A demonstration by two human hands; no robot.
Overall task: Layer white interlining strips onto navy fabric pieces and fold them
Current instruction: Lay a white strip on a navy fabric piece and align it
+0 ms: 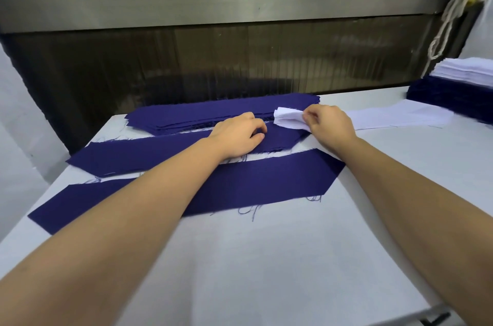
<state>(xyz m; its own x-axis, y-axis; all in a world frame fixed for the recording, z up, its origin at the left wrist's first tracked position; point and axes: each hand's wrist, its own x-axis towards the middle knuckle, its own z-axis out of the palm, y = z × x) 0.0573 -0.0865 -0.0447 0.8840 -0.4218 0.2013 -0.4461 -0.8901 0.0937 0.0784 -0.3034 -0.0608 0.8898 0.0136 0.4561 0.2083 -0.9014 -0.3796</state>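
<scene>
Two long navy fabric pieces lie side by side on the white table: the near one (256,179) and the middle one (138,152). Behind them sits a flat stack of navy pieces (213,112). My left hand (240,133) rests on the right part of the middle navy piece, its fingers curled with thumb and forefinger meeting at the cloth. My right hand (330,123) pinches the end of a white interlining strip (289,117), lifted just above the right tip of the middle piece. More white interlining (400,117) lies flat to the right of that hand.
A pile of navy pieces (450,99) topped with white strips (464,72) stands at the far right. A dark machine opening with a metal bar (240,8) runs along the back. White cords (453,13) hang at the upper right. The table edge (416,309) is near.
</scene>
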